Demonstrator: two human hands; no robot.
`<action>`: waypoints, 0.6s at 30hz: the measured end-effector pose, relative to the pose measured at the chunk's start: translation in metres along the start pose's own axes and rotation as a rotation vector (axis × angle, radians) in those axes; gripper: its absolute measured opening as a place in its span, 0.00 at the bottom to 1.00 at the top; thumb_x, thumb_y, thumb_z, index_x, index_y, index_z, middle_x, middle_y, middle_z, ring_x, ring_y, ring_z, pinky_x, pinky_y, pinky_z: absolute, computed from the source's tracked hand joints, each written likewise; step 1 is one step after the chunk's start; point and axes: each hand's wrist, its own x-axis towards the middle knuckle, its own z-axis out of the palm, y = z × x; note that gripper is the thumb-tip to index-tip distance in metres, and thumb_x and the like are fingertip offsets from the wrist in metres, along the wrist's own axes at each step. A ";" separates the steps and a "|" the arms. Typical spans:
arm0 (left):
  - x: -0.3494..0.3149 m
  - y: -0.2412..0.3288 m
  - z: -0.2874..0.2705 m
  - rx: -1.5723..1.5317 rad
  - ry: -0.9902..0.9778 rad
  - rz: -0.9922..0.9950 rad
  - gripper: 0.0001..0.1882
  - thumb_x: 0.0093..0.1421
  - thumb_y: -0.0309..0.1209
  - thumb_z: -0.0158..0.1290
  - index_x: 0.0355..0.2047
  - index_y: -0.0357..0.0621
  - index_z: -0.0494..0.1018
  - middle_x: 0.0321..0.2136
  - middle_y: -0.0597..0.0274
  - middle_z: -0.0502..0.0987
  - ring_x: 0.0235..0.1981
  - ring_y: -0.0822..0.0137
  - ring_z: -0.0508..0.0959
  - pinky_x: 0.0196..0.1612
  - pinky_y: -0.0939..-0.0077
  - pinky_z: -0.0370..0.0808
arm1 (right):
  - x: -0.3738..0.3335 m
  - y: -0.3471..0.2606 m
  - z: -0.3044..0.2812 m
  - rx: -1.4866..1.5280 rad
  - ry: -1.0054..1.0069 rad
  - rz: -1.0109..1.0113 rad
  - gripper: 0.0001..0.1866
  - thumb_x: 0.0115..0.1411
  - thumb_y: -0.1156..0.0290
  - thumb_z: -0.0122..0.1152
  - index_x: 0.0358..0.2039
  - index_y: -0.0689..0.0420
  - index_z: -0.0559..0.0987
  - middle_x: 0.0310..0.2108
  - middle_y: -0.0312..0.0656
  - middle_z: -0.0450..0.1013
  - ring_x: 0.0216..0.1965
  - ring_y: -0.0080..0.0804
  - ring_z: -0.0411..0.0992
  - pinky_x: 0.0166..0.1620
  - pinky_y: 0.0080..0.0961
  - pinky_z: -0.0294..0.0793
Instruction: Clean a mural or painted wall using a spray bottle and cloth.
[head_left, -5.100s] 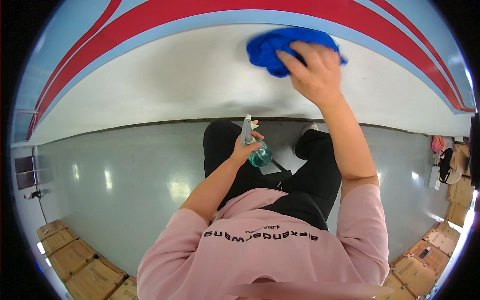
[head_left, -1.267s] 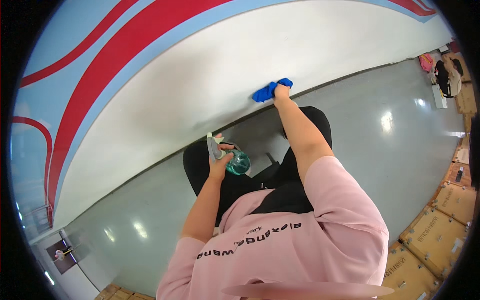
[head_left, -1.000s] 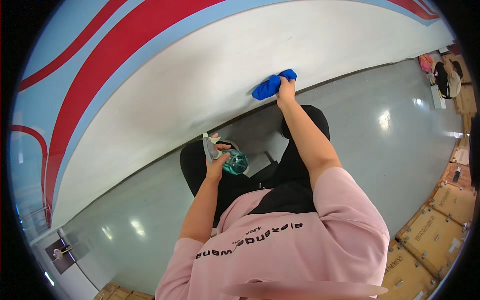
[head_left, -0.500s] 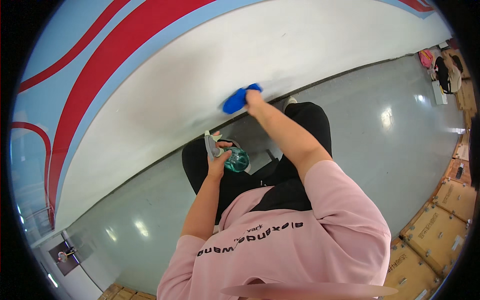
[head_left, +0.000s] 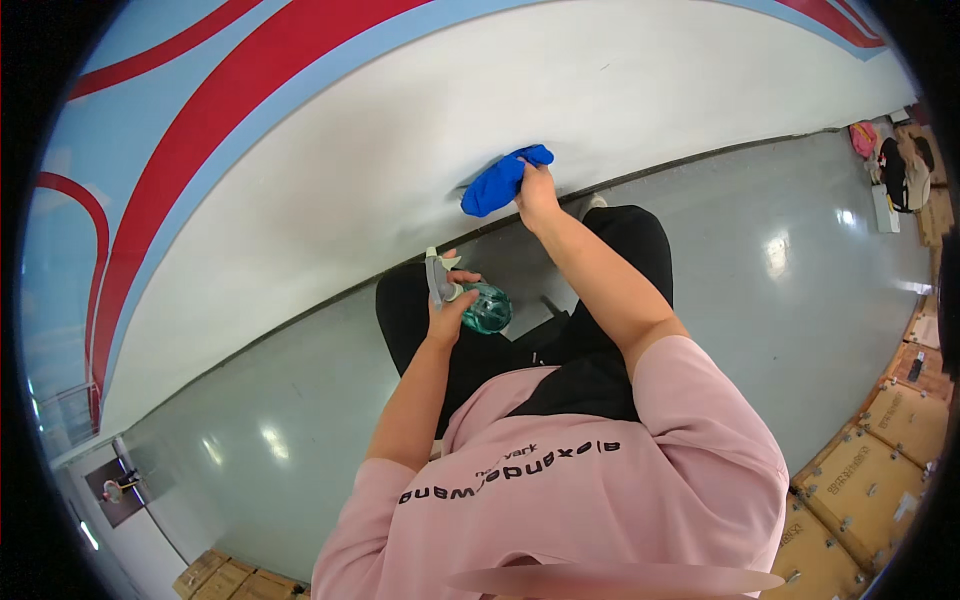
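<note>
My right hand [head_left: 538, 198] grips a bunched blue cloth [head_left: 497, 188] at the lower part of the white wall [head_left: 330, 190], just above the floor line. The cloth lies at the wall's surface; whether all of it touches cannot be told. My left hand [head_left: 452, 308] is closed around the neck of a spray bottle [head_left: 488, 309] with a clear green body and a grey and white trigger head. The bottle is held tilted over my left knee, its body toward my lap. Part of its neck is hidden by my fingers.
My bent knees in black trousers [head_left: 640, 250] are close to the wall, over a grey glossy floor [head_left: 740, 290]. Wooden crates [head_left: 860, 480] line the right side, with bags [head_left: 895, 170] at the far right. More boxes [head_left: 235, 580] sit at lower left.
The blue cloth and my right hand have moved a little to the right and up along the wall. The view has shifted slightly; my left hand still holds the spray bottle.
</note>
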 end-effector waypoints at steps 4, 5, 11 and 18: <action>0.011 -0.003 0.019 0.002 -0.095 -0.021 0.37 0.41 0.17 0.50 0.54 0.46 0.53 0.32 0.60 0.71 0.37 0.68 0.70 0.42 0.73 0.66 | 0.069 0.013 -0.053 -0.208 0.114 0.144 0.07 0.53 0.75 0.42 0.30 0.55 0.70 0.26 0.40 0.67 0.25 0.28 0.65 0.21 0.28 0.63; 0.011 -0.005 0.016 0.033 -0.085 -0.015 0.37 0.41 0.17 0.51 0.54 0.46 0.53 0.31 0.60 0.71 0.37 0.68 0.70 0.42 0.73 0.66 | 0.066 0.019 -0.056 -0.165 0.141 0.133 0.08 0.53 0.75 0.42 0.33 0.55 0.70 0.28 0.40 0.68 0.26 0.30 0.67 0.22 0.29 0.66; 0.001 0.000 0.005 -0.013 -0.010 -0.024 0.37 0.42 0.18 0.50 0.54 0.46 0.53 0.32 0.58 0.71 0.37 0.68 0.70 0.43 0.74 0.63 | 0.007 0.010 -0.015 0.094 -0.083 0.178 0.12 0.54 0.74 0.47 0.41 0.56 0.67 0.31 0.38 0.68 0.33 0.28 0.67 0.32 0.25 0.67; 0.010 0.004 0.019 0.024 -0.060 -0.047 0.36 0.42 0.17 0.50 0.54 0.45 0.53 0.32 0.59 0.71 0.36 0.69 0.71 0.41 0.75 0.67 | 0.050 0.032 -0.057 -0.268 0.121 0.056 0.12 0.53 0.70 0.52 0.39 0.55 0.69 0.30 0.39 0.68 0.31 0.29 0.66 0.31 0.27 0.65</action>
